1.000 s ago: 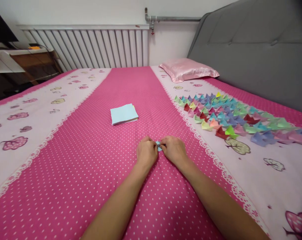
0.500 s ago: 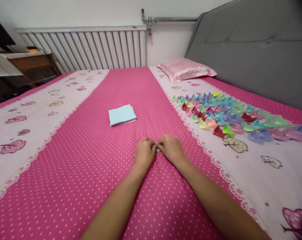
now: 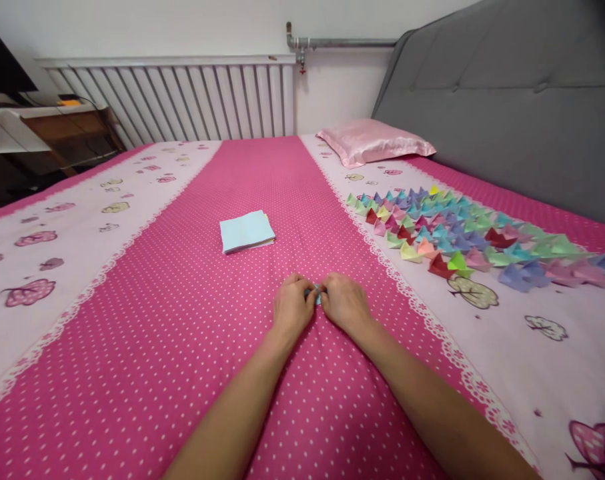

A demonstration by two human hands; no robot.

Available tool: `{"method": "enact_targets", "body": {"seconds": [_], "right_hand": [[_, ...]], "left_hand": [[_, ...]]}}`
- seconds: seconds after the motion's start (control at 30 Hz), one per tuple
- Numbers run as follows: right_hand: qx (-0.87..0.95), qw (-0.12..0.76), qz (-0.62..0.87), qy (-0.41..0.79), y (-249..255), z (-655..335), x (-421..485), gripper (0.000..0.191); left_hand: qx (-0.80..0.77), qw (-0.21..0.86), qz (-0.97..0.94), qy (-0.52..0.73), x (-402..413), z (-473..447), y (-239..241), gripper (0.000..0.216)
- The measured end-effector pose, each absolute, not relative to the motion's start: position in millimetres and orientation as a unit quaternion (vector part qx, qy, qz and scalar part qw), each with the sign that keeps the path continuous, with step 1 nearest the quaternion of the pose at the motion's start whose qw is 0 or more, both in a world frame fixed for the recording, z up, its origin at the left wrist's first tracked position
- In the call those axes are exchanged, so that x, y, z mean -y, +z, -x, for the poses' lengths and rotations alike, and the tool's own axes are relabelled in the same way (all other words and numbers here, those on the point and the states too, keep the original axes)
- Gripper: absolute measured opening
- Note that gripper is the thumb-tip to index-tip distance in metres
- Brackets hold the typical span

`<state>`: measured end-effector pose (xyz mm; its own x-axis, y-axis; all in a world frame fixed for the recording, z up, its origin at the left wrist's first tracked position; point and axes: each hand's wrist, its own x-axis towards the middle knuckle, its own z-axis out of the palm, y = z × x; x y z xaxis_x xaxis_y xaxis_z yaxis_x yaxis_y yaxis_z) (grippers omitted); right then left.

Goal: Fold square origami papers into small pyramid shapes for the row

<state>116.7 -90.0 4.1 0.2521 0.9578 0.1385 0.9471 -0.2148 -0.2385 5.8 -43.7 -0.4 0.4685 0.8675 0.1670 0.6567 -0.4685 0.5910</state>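
Observation:
My left hand (image 3: 292,307) and my right hand (image 3: 345,303) rest knuckles-up on the pink dotted bedspread (image 3: 192,347), fingertips pinched together on a small light blue folded paper (image 3: 317,294). Only a sliver of the paper shows between the fingers. A stack of square paper sheets (image 3: 247,231), light blue on top, lies ahead and to the left of my hands. Several folded paper shapes (image 3: 447,233) in many colours lie in rows to the right.
A pink satin pillow (image 3: 375,140) lies at the far right by the grey padded headboard (image 3: 507,100). A white radiator (image 3: 182,97) lines the far wall. A wooden shelf unit (image 3: 57,133) stands off the bed's left side.
My hands have stayed in the same spot, fingers working slightly on the small blue paper. The view has shifted a little.

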Motion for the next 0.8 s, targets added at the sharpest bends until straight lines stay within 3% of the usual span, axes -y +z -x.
{"method": "enact_targets", "body": {"seconds": [0.23,0.37,0.47,0.8], "right_hand": [[0.610,0.287,0.726,0.139,6,-136,92,0.026],[0.595,0.365,0.652,0.297,7,-151,93,0.047],[0.579,0.393,0.611,0.372,9,-159,93,0.046],[0.656,0.360,0.609,0.263,2,-167,86,0.014]], "left_hand": [[-0.415,0.515,-0.630,0.407,36,-1,-3,0.031],[-0.447,0.565,-0.526,0.452,32,0,-2,0.035],[-0.456,0.589,-0.480,0.464,29,1,-3,0.037],[-0.453,0.600,-0.469,0.464,26,2,-3,0.037]]}}
